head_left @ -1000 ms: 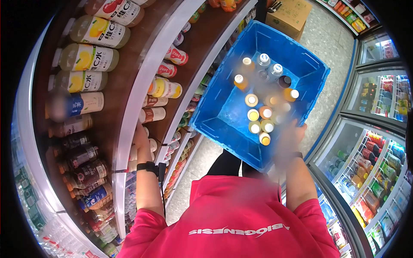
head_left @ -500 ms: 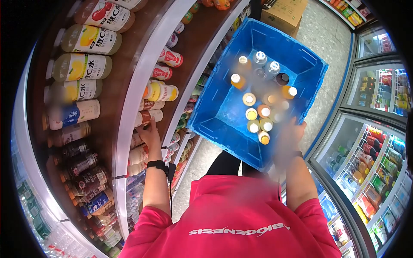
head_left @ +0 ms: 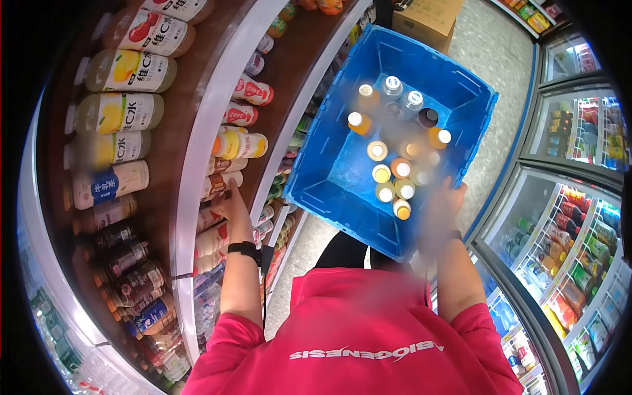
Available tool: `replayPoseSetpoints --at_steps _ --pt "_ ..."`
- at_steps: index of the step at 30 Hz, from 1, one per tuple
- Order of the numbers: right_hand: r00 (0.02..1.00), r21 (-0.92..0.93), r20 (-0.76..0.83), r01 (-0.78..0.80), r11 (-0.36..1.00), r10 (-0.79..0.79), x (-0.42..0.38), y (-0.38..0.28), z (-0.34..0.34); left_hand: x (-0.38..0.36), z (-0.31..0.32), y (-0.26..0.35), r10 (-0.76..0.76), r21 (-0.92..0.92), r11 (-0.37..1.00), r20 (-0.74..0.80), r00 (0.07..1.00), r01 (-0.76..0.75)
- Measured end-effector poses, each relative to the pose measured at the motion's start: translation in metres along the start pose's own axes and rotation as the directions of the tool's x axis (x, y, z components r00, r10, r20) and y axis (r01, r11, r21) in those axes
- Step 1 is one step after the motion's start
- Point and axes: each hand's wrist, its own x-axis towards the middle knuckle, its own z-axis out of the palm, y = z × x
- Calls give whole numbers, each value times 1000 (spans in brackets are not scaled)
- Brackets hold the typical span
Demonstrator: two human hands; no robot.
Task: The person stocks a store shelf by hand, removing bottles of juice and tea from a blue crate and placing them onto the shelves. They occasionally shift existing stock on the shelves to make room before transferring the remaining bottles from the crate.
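Note:
My left hand [head_left: 230,205] is in among the bottles on the middle shelf at left. Its fingers are curled against a brown-and-white labelled bottle [head_left: 221,185], and some fingertips are hidden. A yellow-labelled pair of bottles [head_left: 240,145] lies just above in the view. My right hand [head_left: 451,201], partly covered by a blurred patch, grips the near right rim of a blue plastic crate [head_left: 329,187]. Inside the crate stand several capped bottles, among them an orange one [head_left: 359,123], a clear one [head_left: 392,89] and a dark-capped one [head_left: 428,118].
Shelves [head_left: 224,85] packed with drinks line the left side, including vitamin-water bottles [head_left: 131,70]. A cardboard box [head_left: 426,23] sits beyond the crate. Glass-door fridges [head_left: 559,243] run along the right, beside a speckled floor [head_left: 503,72].
The view has shifted slightly, so the shelf bottles appear a little lower and further left. My left hand stays at the same bottles, and my right hand stays on the crate.

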Motion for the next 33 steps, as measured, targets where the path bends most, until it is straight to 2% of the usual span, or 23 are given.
replayPoseSetpoints --at_steps 1,3,4,5,6,7,8,9,11,13,15,16,17,19,21,22,24,25,27,28,29,31,33 --pt "1000 15 19 -11 1000 11 0 0 -1 -11 -1 4 4 0 1000 7 1000 -4" --pt "1000 19 20 -16 1000 16 -1 -1 -2 -42 -9 24 119 -273 959 153 981 -74" --pt "1000 26 25 -16 1000 16 -1 -1 -2 -62 -17 46 247 -290 941 231 941 -176" --pt "1000 24 23 -21 999 21 0 0 -2 -87 -28 71 407 -319 898 344 846 -302" --pt "999 17 27 -19 1000 19 0 1 -1 -107 -36 95 543 -458 827 501 674 -325" --pt "999 11 32 -17 1000 16 0 2 -1 -129 -30 103 574 -552 806 640 511 -214" --pt "999 9 32 -20 1000 19 0 1 -2 -153 -35 121 595 -575 801 731 333 -168" --pt "999 6 27 -31 1000 31 -2 -2 -3 -172 -26 124 590 -577 806 800 104 -133" --pt "999 2 15 -47 999 47 -5 -10 -8 -214 -19 134 470 -504 825 863 -185 -257" --pt "997 -27 54 -53 998 55 -7 -16 -15 -253 -7 137 434 -544 777 827 -357 -318" --pt "998 -33 29 -54 998 55 -7 -16 -16 -287 0 141 403 -554 714 825 -397 -428" --pt "998 -56 37 -46 997 48 -11 -27 -24 -297 -1 153 322 -512 697 849 -419 -503" --pt "998 -80 46 -38 996 42 -16 -38 -31 -308 5 154 320 -517 696 844 -429 -498" --pt "999 -102 36 -33 994 37 -20 -47 -39 -327 17 154 163 -368 742 910 -381 -561" --pt "997 -176 65 41 984 -30 -23 -56 -48 -337 31 144 136 -339 773 914 -382 -537" --pt "995 -174 89 -27 984 43 -26 -69 -56 -338 36 141 168 -351 803 909 -381 -483" --pt "999 -149 42 -19 989 26 -18 -47 -37 -337 45 134 171 -320 855 917 -361 -408" --pt "1000 -122 -4 -2 992 2 -14 -36 -27 -333 43 135 168 -321 853 916 -364 -412" --pt "1000 -95 -19 22 995 -24 -10 -22 -16 -319 36 140 155 -299 809 939 -307 -506" --pt "998 -70 -33 51 996 -54 -8 -18 -14 -313 32 137 230 -337 811 936 -268 -479" --pt "998 -65 -34 51 997 -54 -7 -18 -13 -305 24 138 232 -338 809 935 -266 -481" --pt "998 -86 -29 52 995 -55 -7 -17 -12 -288 2 141 390 -429 725 900 -193 -539" --pt "999 -91 -11 40 995 -41 -7 -18 -13 -266 -19 143 427 -439 725 891 -153 -531"
